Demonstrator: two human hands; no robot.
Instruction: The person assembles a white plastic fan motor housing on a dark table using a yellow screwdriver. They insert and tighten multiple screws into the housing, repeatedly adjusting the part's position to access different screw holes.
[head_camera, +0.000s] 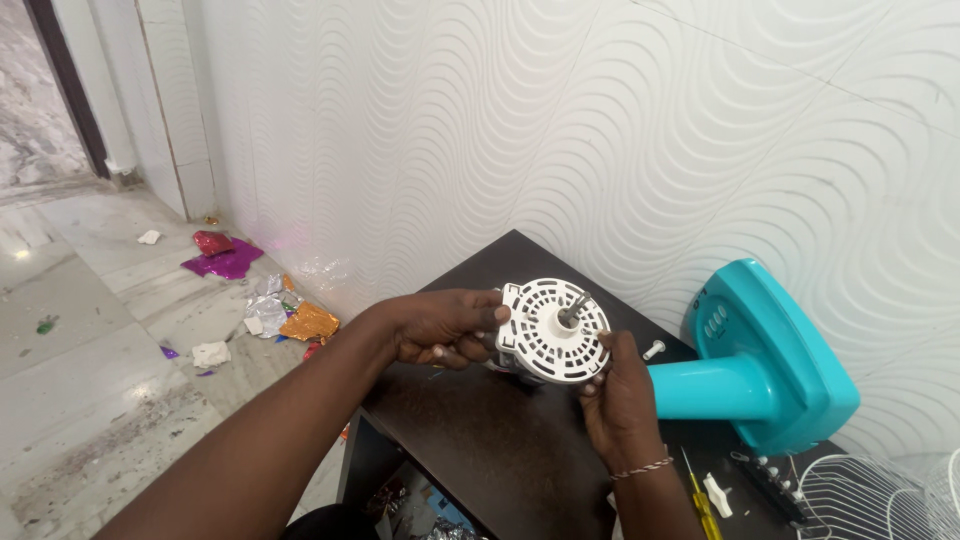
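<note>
A turquoise fan base (760, 365) lies on its side at the dark table's (480, 440) right edge by the wall. A white screw (653, 349) rests beside it. A yellow-handled screwdriver (703, 505), white clip (717, 494) and wire grille (880, 495) sit near the front right corner. Foil scraps (270, 300) litter the marble floor (90, 380).

A single camera, worn on the person's head, looks down and forward from close above the dark brown wooden table (500, 440), which fills the lower middle of the picture. It faces the white wall of wavy relief tiles (600, 130) just behind the table, seen at a slant so that it runs off to the upper left. The pale marble floor (90, 380) shows at the left, farther off. There is no second view to share any part of the scene.
</note>
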